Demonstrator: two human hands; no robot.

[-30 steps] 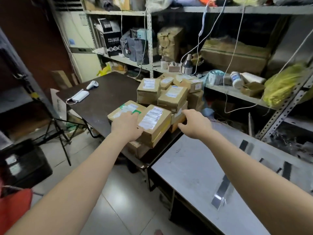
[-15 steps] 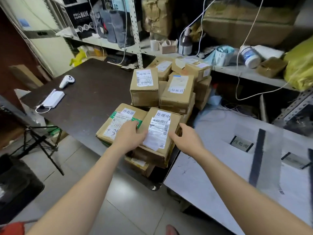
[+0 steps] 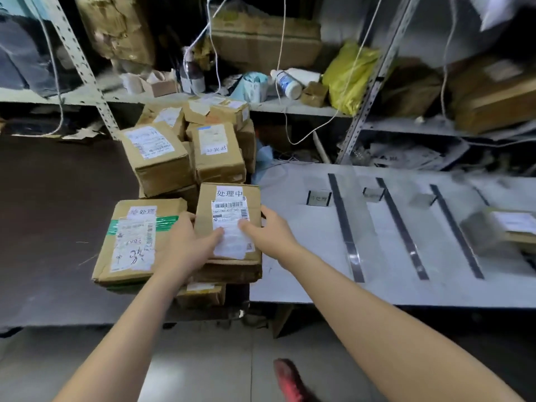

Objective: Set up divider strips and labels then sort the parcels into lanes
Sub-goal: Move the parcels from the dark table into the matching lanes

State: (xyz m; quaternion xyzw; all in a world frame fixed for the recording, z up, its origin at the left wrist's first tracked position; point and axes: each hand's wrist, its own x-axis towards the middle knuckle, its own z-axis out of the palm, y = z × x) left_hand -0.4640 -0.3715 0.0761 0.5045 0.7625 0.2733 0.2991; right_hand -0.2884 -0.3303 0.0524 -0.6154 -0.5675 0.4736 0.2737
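Note:
A brown cardboard parcel (image 3: 229, 198) with a white shipping label lies on top of the pile at the dark table's right end. My left hand (image 3: 188, 245) clasps its left side and my right hand (image 3: 266, 230) its right side, thumbs on the label. Beside it on the left lies a flatter parcel (image 3: 136, 242) with green tape. More parcels (image 3: 156, 158) are stacked behind. On the grey table (image 3: 304, 271) to the right lie three dark divider strips (image 3: 345, 227) with small label cards (image 3: 319, 197) at the lane heads. One parcel (image 3: 499, 233) sits in the far right lane, blurred.
Metal shelving (image 3: 290, 108) behind holds a yellow bag (image 3: 348, 76), a white bottle (image 3: 287, 81), boxes and hanging cables. The dark table (image 3: 52, 213) stretches left. A red shoe (image 3: 290, 381) shows on the tiled floor below.
The view has swung right and closer. My right hand has moved from the grey table onto the top parcel's right side, so both hands now clasp it.

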